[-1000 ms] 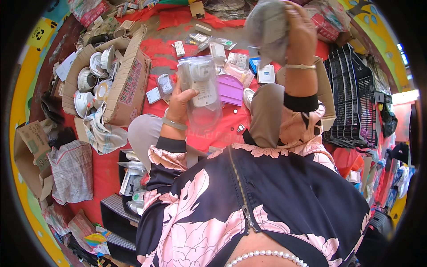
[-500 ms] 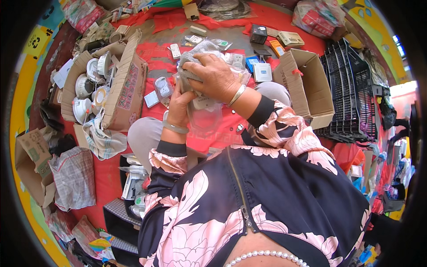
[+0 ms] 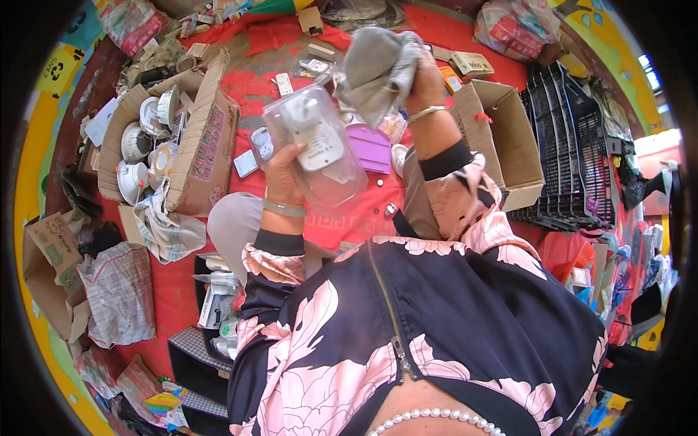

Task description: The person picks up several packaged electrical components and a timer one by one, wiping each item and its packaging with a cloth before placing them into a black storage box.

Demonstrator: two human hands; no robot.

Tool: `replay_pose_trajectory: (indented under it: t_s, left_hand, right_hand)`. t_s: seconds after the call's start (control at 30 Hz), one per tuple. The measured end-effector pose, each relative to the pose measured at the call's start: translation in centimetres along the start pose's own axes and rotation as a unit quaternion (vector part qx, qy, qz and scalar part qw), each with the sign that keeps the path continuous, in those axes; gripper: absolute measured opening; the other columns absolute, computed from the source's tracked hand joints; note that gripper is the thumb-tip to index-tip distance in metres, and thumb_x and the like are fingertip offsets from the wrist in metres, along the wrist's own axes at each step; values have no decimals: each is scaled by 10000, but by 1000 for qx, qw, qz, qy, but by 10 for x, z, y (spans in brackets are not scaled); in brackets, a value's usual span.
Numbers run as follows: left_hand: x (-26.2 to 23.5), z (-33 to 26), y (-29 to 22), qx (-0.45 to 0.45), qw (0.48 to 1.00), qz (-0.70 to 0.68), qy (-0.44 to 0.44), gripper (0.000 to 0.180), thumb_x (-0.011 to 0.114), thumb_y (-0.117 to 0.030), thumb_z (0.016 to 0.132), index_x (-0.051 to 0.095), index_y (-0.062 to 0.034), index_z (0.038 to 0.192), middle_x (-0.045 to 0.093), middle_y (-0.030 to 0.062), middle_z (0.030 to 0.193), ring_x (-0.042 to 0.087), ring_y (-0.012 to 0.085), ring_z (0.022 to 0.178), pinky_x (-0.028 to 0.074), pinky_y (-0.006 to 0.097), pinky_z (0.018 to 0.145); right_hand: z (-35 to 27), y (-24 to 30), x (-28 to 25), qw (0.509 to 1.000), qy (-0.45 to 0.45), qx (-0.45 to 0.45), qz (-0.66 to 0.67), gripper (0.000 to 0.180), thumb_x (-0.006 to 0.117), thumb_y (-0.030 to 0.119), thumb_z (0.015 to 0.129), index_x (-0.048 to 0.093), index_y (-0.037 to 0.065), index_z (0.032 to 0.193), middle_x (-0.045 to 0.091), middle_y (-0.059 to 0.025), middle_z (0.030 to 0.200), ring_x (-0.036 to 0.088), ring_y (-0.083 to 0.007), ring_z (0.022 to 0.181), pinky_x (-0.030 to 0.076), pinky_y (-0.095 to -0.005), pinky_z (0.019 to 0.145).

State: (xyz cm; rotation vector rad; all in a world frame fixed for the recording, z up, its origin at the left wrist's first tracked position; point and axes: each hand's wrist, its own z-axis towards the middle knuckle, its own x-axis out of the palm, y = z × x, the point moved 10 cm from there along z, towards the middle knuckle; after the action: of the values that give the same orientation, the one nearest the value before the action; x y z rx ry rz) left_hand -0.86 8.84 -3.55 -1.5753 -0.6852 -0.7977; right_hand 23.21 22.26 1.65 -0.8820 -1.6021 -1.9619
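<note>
My left hand point(image 3: 285, 174) grips a clear plastic blister pack point(image 3: 342, 178) by its left edge, the thumb lying over the front. Inside the pack sits a white device point(image 3: 320, 147) with a rounded upper end; its exact kind I cannot make out. Up and to the right, my right hand point(image 3: 427, 83) clutches a grey cloth point(image 3: 374, 73), which hangs bunched and apart from most of the pack. Just behind the pack lies a purple flat case point(image 3: 369, 148) on the red cloth.
An open cardboard box point(image 3: 211, 145) with white round lamps stands at left. At right are another open cardboard box point(image 3: 509, 138) and black plastic crates point(image 3: 567, 145). Small packaged goods, including a white power strip point(image 3: 283, 83), lie on the red ground cloth point(image 3: 254, 65). A checked bag point(image 3: 120, 291) sits lower left.
My right hand has lifted the grey cloth off the pack and moved it up and right. The pack's front now shows in my left hand, and the purple case has come into sight.
</note>
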Motion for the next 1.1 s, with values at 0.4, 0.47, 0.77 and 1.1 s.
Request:
replay_pose_trajectory:
  t_s: [0.4, 0.47, 0.77, 1.1]
  left_hand:
    - [5, -2, -14, 88, 996, -21, -20, 430, 543, -81, 846, 431, -10, 1255, 537, 120, 1209, 525, 263, 1110, 406, 412, 974]
    - [3, 2, -17, 108, 992, 51, -27, 404, 523, -74, 874, 427, -17, 1262, 531, 108, 1215, 524, 246, 1104, 406, 385, 968]
    - [3, 9, -12, 99, 992, 83, -12, 403, 515, -97, 906, 399, -54, 1289, 540, 79, 1193, 540, 207, 1062, 438, 342, 909]
    - [0, 9, 3, 102, 989, 106, -26, 781, 501, -648, 791, 366, -90, 1321, 441, 77, 1297, 481, 243, 1124, 393, 386, 949]
  right_hand:
    - [-128, -95, 84, 897, 241, 336, -156, 349, 602, 252, 867, 536, 38, 1135, 614, -36, 962, 586, -125, 804, 482, -263, 699]
    - [-125, -96, 79, 907, 219, 337, -127, 347, 612, 251, 862, 544, 40, 1129, 620, -26, 942, 585, -118, 772, 483, -263, 680]
    - [-107, -75, 68, 890, 165, 244, -349, 372, 555, 345, 891, 592, -1, 1023, 619, -53, 808, 585, -134, 715, 476, -292, 634]
    - [-140, -67, 106, 710, 231, -179, -641, 521, 527, 320, 840, 449, -4, 1240, 567, -223, 1120, 533, -362, 1057, 412, -415, 883]
